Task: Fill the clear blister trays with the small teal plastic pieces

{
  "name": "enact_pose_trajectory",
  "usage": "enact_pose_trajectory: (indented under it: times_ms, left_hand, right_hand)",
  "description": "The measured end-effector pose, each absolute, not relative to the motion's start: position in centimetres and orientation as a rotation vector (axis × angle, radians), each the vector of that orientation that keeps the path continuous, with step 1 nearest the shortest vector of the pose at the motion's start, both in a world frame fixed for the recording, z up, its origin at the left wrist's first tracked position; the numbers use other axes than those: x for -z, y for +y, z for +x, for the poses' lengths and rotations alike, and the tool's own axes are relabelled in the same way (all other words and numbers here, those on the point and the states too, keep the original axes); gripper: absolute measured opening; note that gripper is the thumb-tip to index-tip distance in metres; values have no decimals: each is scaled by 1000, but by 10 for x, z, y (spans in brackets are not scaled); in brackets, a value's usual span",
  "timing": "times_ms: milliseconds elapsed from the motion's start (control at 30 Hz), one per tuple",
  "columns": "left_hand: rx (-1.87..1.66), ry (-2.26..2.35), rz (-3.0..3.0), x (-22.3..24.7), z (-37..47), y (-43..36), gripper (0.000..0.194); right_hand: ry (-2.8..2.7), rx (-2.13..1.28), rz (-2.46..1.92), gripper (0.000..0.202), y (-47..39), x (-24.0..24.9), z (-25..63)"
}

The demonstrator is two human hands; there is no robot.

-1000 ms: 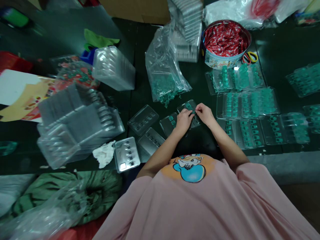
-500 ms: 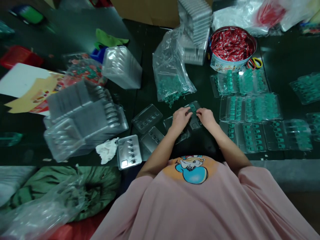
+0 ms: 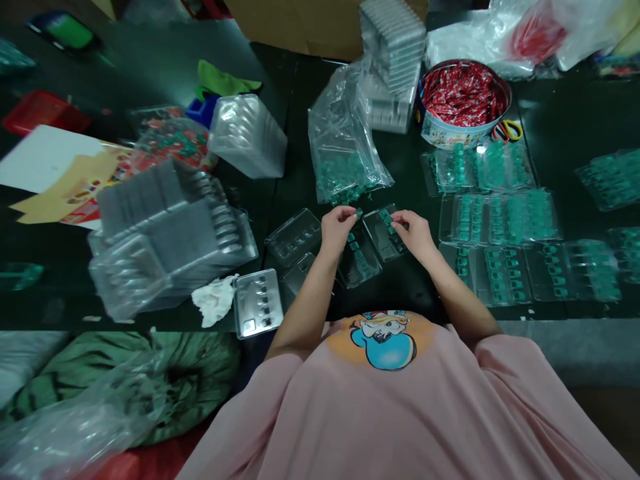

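Note:
My left hand (image 3: 339, 232) pinches a small green plastic piece (image 3: 359, 213) between thumb and fingertips, just past the near trays. Over the right side of a clear blister tray (image 3: 375, 235), my right hand (image 3: 413, 231) has its fingers curled in. Its fingertips are at the green pieces (image 3: 385, 217) in the tray's row; what they grip is hidden. Another clear tray (image 3: 363, 270) with a row of green pieces lies beside it, nearer my body. Beyond my left hand, loose green pieces fill an open plastic bag (image 3: 345, 157).
Trays with green pieces (image 3: 500, 217) lie in rows at the right. Clear trays (image 3: 293, 237) lie left of my left forearm, near a big tray stack (image 3: 165, 227). A round tin (image 3: 453, 135) of red packets stands at the back, with scissors (image 3: 510, 130) beside it.
My hands have moved apart. The left went left and slightly away from me, and now has a green piece. The tray between them has shifted, and the filled tray beside it is uncovered.

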State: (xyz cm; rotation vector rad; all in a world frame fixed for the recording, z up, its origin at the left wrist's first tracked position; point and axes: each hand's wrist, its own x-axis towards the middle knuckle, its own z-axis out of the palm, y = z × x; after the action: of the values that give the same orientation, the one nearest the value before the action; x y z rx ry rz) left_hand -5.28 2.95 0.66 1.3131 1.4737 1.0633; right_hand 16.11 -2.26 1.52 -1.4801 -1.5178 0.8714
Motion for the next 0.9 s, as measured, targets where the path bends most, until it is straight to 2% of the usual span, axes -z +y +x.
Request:
enact_pose_trajectory:
  times_ms: [100, 233, 533, 700, 900]
  left_hand:
    - [-1003, 1224, 1025, -14, -31, 12, 21]
    - [-924, 1092, 938, -22, -15, -3, 30]
    - [-876, 996, 1016, -23, -9, -10, 18]
    - [-972, 1040, 1001, -22, -4, -10, 13]
    - [-1103, 981, 875, -20, 8, -9, 16]
  right_hand:
    - [-1341, -1143, -1305, 23, -21, -19, 153]
    - [-1208, -1368, -1222, 26, -22, -16, 150]
    - [-1069, -1643, -1086, 28, -32, -23, 165]
    - [-993, -1706, -1100, 37, -33, -23, 161]
    - [-771, -1566, -1141, 42, -32, -21, 154]
